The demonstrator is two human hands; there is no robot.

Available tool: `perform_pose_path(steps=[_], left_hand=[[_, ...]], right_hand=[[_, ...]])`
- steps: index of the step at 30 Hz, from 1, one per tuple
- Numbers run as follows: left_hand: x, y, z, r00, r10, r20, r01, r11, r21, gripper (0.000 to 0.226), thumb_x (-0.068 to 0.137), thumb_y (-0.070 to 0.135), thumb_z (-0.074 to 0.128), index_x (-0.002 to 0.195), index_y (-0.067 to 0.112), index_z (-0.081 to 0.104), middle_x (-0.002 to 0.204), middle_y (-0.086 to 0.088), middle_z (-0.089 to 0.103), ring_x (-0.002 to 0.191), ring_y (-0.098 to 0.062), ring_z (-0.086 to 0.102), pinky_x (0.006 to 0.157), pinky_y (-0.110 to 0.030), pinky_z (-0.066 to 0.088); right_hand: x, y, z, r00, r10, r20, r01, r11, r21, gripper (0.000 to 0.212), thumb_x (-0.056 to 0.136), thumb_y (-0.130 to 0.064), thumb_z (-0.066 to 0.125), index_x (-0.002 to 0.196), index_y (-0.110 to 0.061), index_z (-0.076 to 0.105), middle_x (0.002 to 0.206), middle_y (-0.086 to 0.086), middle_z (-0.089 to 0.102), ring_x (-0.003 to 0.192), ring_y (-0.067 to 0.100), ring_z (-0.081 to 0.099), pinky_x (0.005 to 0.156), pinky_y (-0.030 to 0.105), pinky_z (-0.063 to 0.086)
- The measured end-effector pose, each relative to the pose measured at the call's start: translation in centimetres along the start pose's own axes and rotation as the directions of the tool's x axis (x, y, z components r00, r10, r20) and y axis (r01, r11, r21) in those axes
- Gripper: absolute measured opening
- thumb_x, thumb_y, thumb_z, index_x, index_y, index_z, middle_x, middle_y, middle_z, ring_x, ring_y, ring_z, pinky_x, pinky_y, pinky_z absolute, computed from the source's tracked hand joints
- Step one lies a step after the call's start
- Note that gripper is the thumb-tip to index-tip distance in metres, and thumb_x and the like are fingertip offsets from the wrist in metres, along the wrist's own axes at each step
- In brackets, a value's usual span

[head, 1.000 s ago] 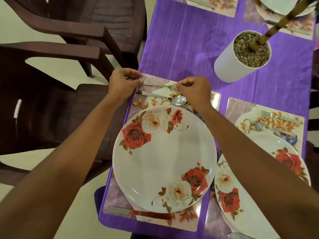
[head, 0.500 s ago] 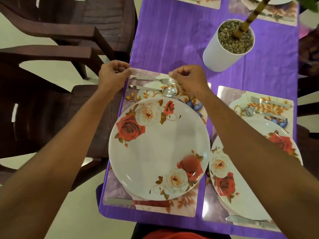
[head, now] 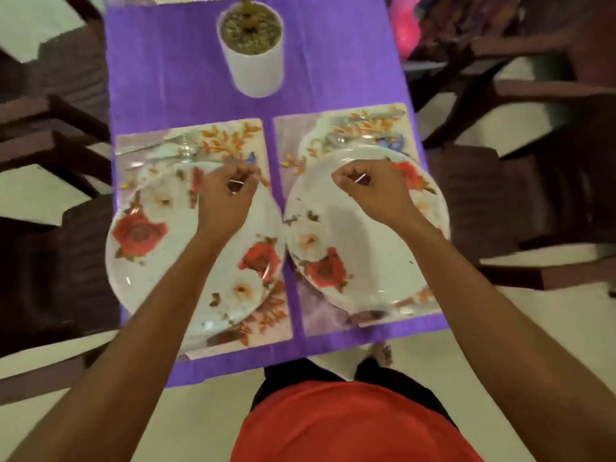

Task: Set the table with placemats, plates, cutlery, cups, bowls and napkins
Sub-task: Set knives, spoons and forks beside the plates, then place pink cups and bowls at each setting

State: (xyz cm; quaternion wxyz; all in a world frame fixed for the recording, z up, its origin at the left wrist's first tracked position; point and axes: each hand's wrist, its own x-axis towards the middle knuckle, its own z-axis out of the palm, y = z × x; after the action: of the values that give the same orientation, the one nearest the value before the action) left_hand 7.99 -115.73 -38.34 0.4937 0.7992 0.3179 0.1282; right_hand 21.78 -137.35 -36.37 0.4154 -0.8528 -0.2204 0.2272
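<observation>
Left hand point(head: 230, 195) and right hand point(head: 370, 190): fingers curled in, nothing visible in either grip (frame blurred); left is over the 1 o'clock rim of the left plate point(head: 173, 255), right over the 12 o'clock part of the right plate point(head: 363, 241). Plates sit nearly touching, on the left placemat point(head: 248, 130) and right placemat point(head: 290, 131), on the purple worktop point(head: 333, 61). Left cutlery point(head: 156, 150) and right cutlery point(head: 360, 126) lie at 12 o'clock of their plates; white pot point(head: 256, 68) further out at 12.

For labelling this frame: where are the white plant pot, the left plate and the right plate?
white plant pot point(head: 256, 71): head view, its side wall.
left plate point(head: 140, 275): head view, bare lower-left part.
right plate point(head: 360, 255): head view, bare middle.
</observation>
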Motion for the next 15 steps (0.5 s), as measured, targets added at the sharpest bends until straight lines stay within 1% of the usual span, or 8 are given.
perform_pose_path(steps=[2, 3, 5, 7, 9, 12, 13, 15], left_hand=[[-2.8, 2.6, 5.3, 0.994, 0.038, 0.099, -0.036, 0.999, -0.018, 0.013, 0.092, 0.008, 0.065, 0.095, 0.019, 0.071, 0.08, 0.014, 0.067, 0.065, 0.009, 0.06, 0.066, -0.009, 0.044], [-4.4, 4.0, 8.1, 0.987, 0.048, 0.152, -0.044, 0.999, -0.028, 0.013, 0.091, 0.009, 0.065, 0.094, 0.019, 0.071, 0.08, 0.014, 0.068, 0.065, 0.007, 0.06, 0.065, -0.011, 0.046], [-7.4, 6.6, 13.8, 0.968, 0.093, 0.233, -0.088, 0.996, -0.028, 0.011, 0.089, 0.015, 0.065, 0.092, 0.024, 0.071, 0.08, 0.017, 0.068, 0.068, 0.0, 0.061, 0.068, -0.018, 0.049], [-10.5, 9.4, 19.7, 0.943, 0.142, 0.302, -0.143, 0.99, -0.021, 0.011, 0.089, 0.019, 0.064, 0.09, 0.027, 0.071, 0.082, 0.017, 0.07, 0.072, -0.006, 0.065, 0.073, -0.023, 0.051], [-13.6, 12.1, 25.6, 0.922, 0.153, 0.356, -0.162, 0.987, -0.004, 0.014, 0.091, 0.016, 0.066, 0.09, 0.029, 0.071, 0.082, 0.017, 0.069, 0.074, -0.005, 0.065, 0.073, -0.021, 0.051], [-18.2, 15.9, 34.1, 0.918, 0.142, 0.37, -0.146, 0.989, -0.018, 0.018, 0.09, 0.018, 0.067, 0.087, 0.036, 0.069, 0.075, 0.015, 0.068, 0.068, -0.003, 0.063, 0.071, -0.022, 0.051], [-19.7, 17.4, 36.7, 0.917, 0.138, 0.374, -0.137, 0.99, -0.03, 0.017, 0.09, 0.018, 0.067, 0.088, 0.035, 0.07, 0.072, 0.014, 0.067, 0.065, -0.003, 0.061, 0.07, -0.024, 0.051], [-22.2, 20.1, 41.3, 0.898, 0.105, 0.428, -0.095, 0.994, -0.043, 0.014, 0.092, 0.012, 0.067, 0.092, 0.025, 0.072, 0.069, 0.01, 0.066, 0.06, 0.0, 0.058, 0.064, -0.021, 0.048]], right_hand=[[-4.1, 3.5, -4.1, 0.997, 0.046, -0.056, -0.046, 0.999, -0.004, 0.009, 0.093, -0.018, 0.071, 0.089, -0.013, 0.078, 0.078, -0.012, 0.071, 0.064, -0.006, 0.061, 0.069, 0.022, 0.052], [-6.2, 5.6, -6.2, 0.993, 0.08, -0.084, -0.078, 0.997, 0.022, 0.01, 0.092, -0.018, 0.071, 0.09, -0.011, 0.078, 0.076, -0.009, 0.07, 0.062, -0.003, 0.061, 0.07, 0.029, 0.057], [-10.1, 10.0, -10.4, 0.983, 0.099, -0.152, -0.099, 0.995, 0.01, 0.009, 0.091, -0.024, 0.073, 0.092, -0.017, 0.079, 0.079, -0.008, 0.073, 0.066, 0.003, 0.064, 0.074, 0.04, 0.06], [-13.9, 14.6, -14.7, 0.975, 0.115, -0.189, -0.122, 0.992, -0.028, 0.008, 0.09, -0.03, 0.072, 0.093, -0.026, 0.079, 0.082, -0.01, 0.075, 0.076, 0.006, 0.068, 0.078, 0.039, 0.058], [-17.5, 19.1, -19.4, 0.969, 0.119, -0.215, -0.124, 0.992, -0.013, 0.008, 0.09, -0.034, 0.071, 0.093, -0.032, 0.077, 0.086, -0.015, 0.074, 0.083, 0.004, 0.069, 0.083, 0.038, 0.057], [-22.1, 24.9, -26.7, 0.957, 0.139, -0.254, -0.148, 0.989, -0.015, 0.008, 0.089, -0.033, 0.07, 0.092, -0.032, 0.077, 0.087, -0.018, 0.073, 0.085, 0.002, 0.069, 0.085, 0.037, 0.058], [-23.5, 26.5, -29.2, 0.95, 0.149, -0.274, -0.159, 0.987, -0.012, 0.008, 0.089, -0.034, 0.069, 0.092, -0.031, 0.077, 0.085, -0.018, 0.073, 0.084, 0.003, 0.069, 0.084, 0.038, 0.058], [-25.7, 29.1, -34.1, 0.929, 0.177, -0.325, -0.188, 0.982, -0.003, 0.012, 0.087, -0.037, 0.068, 0.092, -0.031, 0.077, 0.084, -0.018, 0.074, 0.082, 0.003, 0.07, 0.083, 0.039, 0.058]])
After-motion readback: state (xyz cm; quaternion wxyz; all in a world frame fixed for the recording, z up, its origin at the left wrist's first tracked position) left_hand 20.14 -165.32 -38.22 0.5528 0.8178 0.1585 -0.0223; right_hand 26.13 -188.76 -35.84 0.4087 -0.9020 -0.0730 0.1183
